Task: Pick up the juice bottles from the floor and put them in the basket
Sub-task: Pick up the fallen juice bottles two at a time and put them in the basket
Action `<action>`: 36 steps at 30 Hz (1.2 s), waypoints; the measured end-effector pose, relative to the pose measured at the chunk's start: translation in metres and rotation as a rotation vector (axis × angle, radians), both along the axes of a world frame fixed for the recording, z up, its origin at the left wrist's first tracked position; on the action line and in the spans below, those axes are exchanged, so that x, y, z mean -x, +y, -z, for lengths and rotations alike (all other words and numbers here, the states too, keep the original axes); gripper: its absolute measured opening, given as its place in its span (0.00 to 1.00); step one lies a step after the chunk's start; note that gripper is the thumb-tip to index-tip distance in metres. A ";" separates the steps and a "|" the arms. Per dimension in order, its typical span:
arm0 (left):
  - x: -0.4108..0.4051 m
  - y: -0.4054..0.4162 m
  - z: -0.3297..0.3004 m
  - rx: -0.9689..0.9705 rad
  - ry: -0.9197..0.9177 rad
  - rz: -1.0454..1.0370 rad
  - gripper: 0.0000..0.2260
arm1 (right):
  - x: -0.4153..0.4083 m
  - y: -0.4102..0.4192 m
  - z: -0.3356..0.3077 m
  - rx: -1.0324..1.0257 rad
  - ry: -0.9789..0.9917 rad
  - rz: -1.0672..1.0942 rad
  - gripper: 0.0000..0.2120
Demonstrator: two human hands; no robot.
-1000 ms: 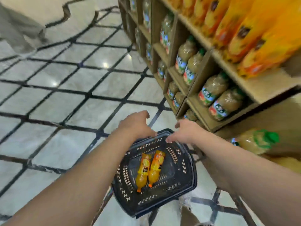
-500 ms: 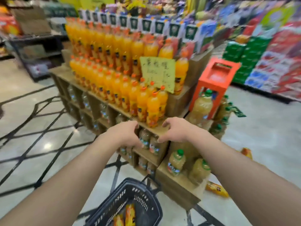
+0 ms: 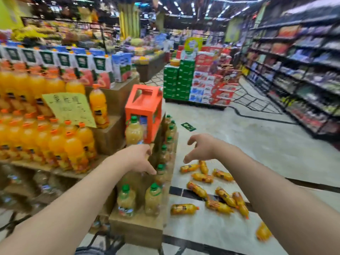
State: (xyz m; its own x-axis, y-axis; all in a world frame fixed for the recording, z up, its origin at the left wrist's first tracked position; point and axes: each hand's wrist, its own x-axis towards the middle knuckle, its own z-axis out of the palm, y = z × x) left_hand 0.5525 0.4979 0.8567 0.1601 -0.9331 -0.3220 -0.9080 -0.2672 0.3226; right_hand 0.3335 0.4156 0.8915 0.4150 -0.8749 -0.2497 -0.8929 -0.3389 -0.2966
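1. Head view: the person's left hand [image 3: 137, 159] is raised in front of the wooden display stand [image 3: 139, 229], fingers loosely curled and holding nothing.
2. The right hand [image 3: 201, 149] hovers with fingers spread and bent, empty.
3. Small orange plastic juice bottles [image 3: 199, 190] lie scattered on the pale tiled floor [image 3: 257, 144], below the right hand.
4. The basket cannot be made out.

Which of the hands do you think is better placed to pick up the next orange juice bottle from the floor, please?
Probably the right hand: it hangs empty above the scattered small orange plastic juice bottles, while the left hand, also empty, is in front of the wooden display stand.
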 end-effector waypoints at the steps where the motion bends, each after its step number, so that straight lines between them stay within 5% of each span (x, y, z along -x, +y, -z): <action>1: 0.022 -0.011 0.000 0.000 0.010 0.016 0.37 | 0.025 -0.005 0.000 -0.003 0.001 0.019 0.37; 15: 0.293 -0.142 0.011 -0.028 0.021 0.246 0.37 | 0.303 -0.090 0.027 -0.055 0.036 0.273 0.44; 36: 0.490 -0.458 0.099 -0.188 -0.055 0.683 0.38 | 0.471 -0.311 0.098 -0.192 0.034 0.674 0.44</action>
State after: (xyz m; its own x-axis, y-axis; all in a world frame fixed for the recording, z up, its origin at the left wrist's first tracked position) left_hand 0.0628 0.0398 0.7582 -0.4207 -0.7599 -0.4956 -0.9058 0.3213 0.2762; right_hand -0.1379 0.1048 0.7935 -0.2134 -0.8779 -0.4288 -0.8998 0.3475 -0.2637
